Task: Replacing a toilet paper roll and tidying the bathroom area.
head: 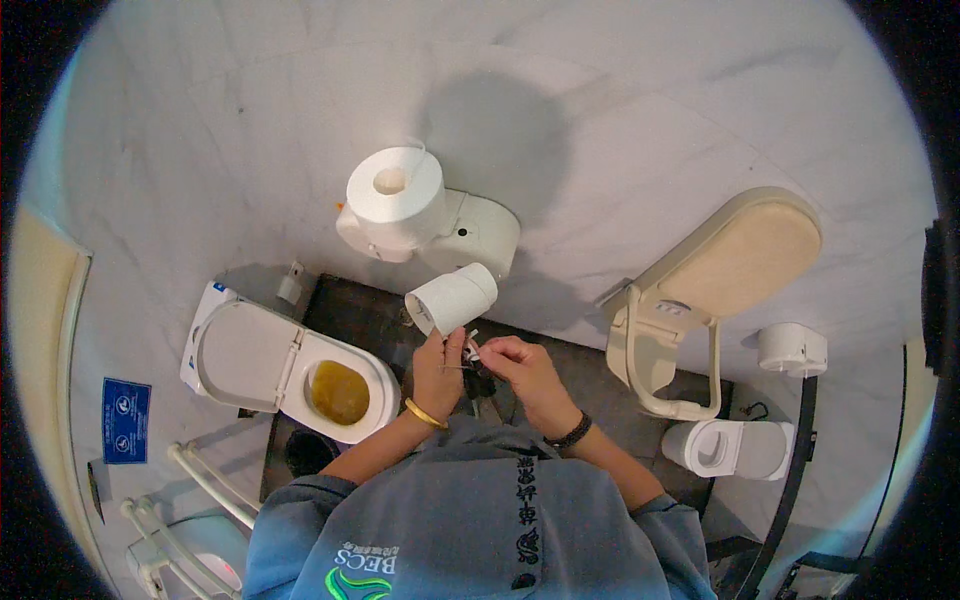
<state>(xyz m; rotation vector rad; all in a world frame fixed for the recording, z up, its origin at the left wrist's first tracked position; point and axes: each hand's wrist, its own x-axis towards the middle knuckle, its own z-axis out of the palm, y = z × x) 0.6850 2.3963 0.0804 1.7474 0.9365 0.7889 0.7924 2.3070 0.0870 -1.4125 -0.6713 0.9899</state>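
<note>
My left hand [437,379] is below a narrow white toilet paper roll [454,298], its fingertips at the roll's lower edge. The roll is tilted, with one hollow end facing left. My right hand [527,375] pinches a small light-and-dark object [471,352], perhaps keys, beside my left fingers. Its exact kind is too small and partly covered to tell. Just above is a white wall-mounted toilet paper dispenser [486,225] with a dark keyhole-like spot. A large toilet paper roll [397,184] rests on top of the dispenser's left part.
To the left stands a white toilet [382,394], lid raised, with yellowish-brown liquid in its bowl. A dark bin [311,451] is beside it. White grab bars [214,480] project at lower left. A beige wall-mounted child seat [739,262] and a small toilet [686,450] are at right.
</note>
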